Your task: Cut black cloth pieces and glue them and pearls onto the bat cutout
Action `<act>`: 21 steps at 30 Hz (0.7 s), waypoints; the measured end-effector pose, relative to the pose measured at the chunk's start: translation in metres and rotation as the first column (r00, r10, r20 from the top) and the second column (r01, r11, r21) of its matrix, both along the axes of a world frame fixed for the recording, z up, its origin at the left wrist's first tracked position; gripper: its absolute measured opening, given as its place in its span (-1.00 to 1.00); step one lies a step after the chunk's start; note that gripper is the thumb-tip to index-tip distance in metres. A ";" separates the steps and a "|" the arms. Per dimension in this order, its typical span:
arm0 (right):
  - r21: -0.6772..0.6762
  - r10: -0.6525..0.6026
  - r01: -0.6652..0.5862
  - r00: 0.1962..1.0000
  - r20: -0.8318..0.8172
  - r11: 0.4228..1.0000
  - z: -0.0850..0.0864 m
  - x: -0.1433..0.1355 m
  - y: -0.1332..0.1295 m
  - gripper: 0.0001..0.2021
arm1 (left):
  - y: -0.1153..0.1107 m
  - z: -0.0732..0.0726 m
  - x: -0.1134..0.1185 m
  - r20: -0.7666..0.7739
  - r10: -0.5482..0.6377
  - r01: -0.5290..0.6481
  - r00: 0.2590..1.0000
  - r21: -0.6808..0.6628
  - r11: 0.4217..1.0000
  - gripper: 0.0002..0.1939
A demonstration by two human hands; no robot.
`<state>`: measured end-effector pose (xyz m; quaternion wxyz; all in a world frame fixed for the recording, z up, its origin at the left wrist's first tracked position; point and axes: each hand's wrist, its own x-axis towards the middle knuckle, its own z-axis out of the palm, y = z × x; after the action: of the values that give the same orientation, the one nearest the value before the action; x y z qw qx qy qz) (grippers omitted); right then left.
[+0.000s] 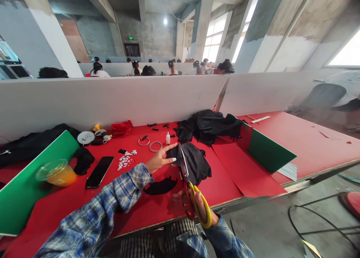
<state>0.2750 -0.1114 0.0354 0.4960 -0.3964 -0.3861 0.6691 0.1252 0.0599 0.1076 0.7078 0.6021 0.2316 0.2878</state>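
My left hand [161, 159] pinches the left edge of a black cloth [198, 162] above the red tabletop. In my right hand [201, 205] are scissors [208, 213] with yellow and red handles. Their blades are parted and point up and away from me, at the cloth beside my left fingers. The red handle and the fingers near it are smeared by motion. A curved black scrap [161, 186] lies on the table below my left hand.
A phone [99, 172], a cup with orange contents [60, 173], silvery beads [125, 160] and a small white bottle [168, 138] are on the left and centre. Black fabric [209, 125] is heaped behind. Green boards [270, 150] stand at both sides.
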 end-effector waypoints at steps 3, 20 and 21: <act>-0.002 -0.015 0.015 0.999 0.046 1.000 -0.004 0.002 -0.001 -0.24 | -0.001 0.000 0.000 -0.022 -0.040 0.042 0.999 0.112 0.993 -0.17; -0.056 -0.124 0.138 0.970 0.211 0.989 -0.001 -0.002 -0.003 -0.31 | -0.006 0.015 -0.004 -0.068 -0.081 0.100 0.994 0.336 0.937 -0.24; -0.041 -0.126 0.139 0.963 0.237 0.989 -0.002 -0.002 -0.003 -0.31 | -0.007 0.016 -0.004 -0.067 -0.086 0.103 0.994 0.333 0.937 -0.25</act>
<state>0.2726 -0.1142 0.0332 0.4791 -0.5115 -0.3950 0.5940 0.1209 0.0532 0.1233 0.6016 0.7315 0.1683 0.2731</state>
